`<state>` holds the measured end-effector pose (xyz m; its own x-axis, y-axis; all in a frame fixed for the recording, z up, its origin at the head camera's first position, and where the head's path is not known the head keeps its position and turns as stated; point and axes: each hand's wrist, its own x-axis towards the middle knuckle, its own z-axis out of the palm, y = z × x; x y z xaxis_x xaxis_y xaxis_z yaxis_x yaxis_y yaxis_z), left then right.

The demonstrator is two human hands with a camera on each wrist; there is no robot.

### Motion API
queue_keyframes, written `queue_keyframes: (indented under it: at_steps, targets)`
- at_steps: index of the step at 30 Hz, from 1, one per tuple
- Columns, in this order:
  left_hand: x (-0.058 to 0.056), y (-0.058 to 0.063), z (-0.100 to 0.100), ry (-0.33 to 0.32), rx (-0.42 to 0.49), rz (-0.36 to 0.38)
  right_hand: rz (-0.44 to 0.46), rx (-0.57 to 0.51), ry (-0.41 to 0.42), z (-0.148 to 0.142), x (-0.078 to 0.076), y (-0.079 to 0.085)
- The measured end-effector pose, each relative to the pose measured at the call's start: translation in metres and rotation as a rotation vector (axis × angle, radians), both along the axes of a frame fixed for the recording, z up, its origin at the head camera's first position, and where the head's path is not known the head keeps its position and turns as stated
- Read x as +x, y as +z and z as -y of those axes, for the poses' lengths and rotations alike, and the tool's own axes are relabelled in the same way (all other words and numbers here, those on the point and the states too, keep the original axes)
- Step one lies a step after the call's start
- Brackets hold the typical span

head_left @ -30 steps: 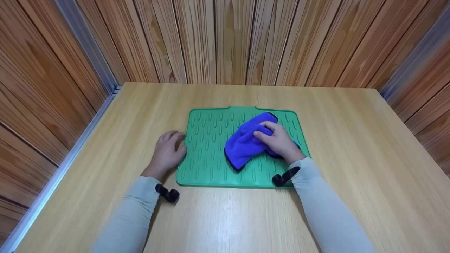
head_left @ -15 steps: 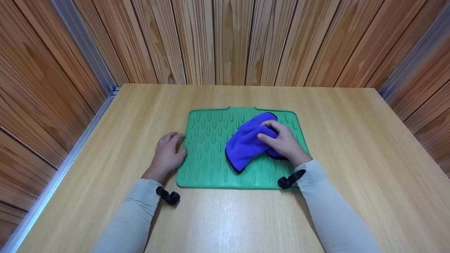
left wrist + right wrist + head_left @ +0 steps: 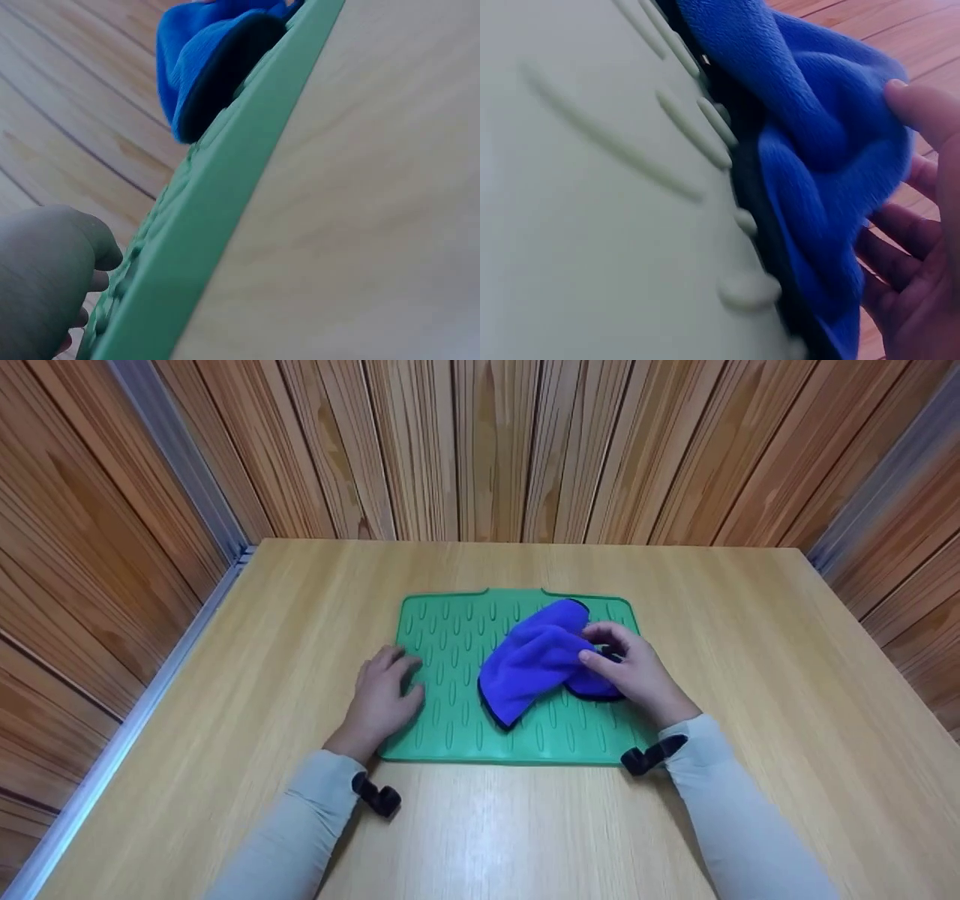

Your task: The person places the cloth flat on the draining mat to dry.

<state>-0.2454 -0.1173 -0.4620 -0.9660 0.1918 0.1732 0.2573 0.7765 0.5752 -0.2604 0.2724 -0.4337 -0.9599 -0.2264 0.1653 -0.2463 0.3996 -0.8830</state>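
Left hand point(image 3: 379, 697) and right hand point(image 3: 641, 671) have shifted rightward.
Right thumb point(image 3: 926, 109) touches the blue cloth point(image 3: 532, 660), just leftward on the green mat point(image 3: 450, 735); both hands relaxed, gripping nothing. Light contact should spare the folds.

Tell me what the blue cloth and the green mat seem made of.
Blue cloth: likely microfibre or fleece, soft and matte, judging by its fuzzy nap and loose folds. Green mat: probably silicone or rubber, smooth, slightly glossy, judging by its moulded ridges and rim.
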Motion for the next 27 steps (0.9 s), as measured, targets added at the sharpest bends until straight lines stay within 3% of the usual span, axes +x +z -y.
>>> queue_keyframes:
  at_steps: [9,15,22,27]
  targets:
    - [0.011,0.006,-0.018,-0.073,-0.03,-0.046,0.093,0.082,-0.013,-0.021,0.014,0.002]
    - [0.02,0.007,-0.034,-0.157,-0.049,-0.068,0.158,0.117,-0.044,-0.03,0.022,0.0]
    - [0.025,0.006,-0.053,-0.204,-0.098,-0.06,0.111,0.183,-0.058,-0.029,0.018,-0.007]
    - [0.028,0.005,-0.06,-0.181,-0.112,-0.063,0.046,0.232,-0.071,-0.026,0.016,-0.014]
